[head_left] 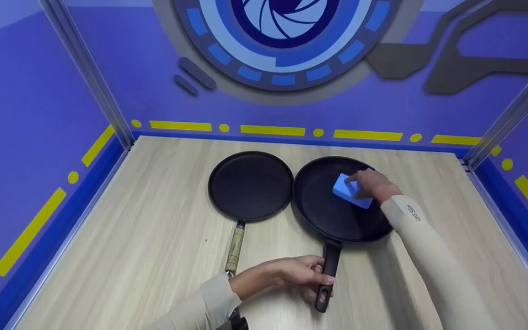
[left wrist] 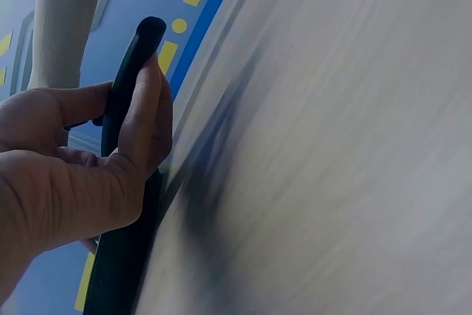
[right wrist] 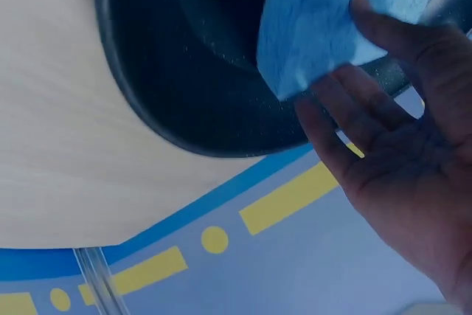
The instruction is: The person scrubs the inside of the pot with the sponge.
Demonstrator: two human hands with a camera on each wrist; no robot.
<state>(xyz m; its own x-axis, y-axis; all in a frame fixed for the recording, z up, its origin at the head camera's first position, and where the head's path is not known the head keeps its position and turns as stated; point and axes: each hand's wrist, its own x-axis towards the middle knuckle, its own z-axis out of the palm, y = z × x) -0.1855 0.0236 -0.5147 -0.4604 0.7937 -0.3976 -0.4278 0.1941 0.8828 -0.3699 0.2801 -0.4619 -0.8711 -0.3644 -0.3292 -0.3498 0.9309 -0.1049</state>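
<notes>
A deep black frying pan (head_left: 319, 206) stands at the right of the wooden table, its black handle (head_left: 332, 259) pointing toward me. My left hand (head_left: 298, 272) grips that handle near its end, with thumb and fingers wrapped about it in the left wrist view. Inside the pan, my right hand (head_left: 371, 183) pinches a blue sponge (head_left: 351, 192) between thumb and fingers. The right wrist view shows the sponge (right wrist: 324, 27) over the pan's dark inner surface, which carries small pale specks.
Left of the frying pan lies a flat black griddle pan (head_left: 251, 185) with a wooden handle (head_left: 234, 250); their rims meet or nearly so. The pale wooden table (head_left: 154, 229) is bounded by blue-purple panels (head_left: 126, 91) with yellow dashes and metal corner posts.
</notes>
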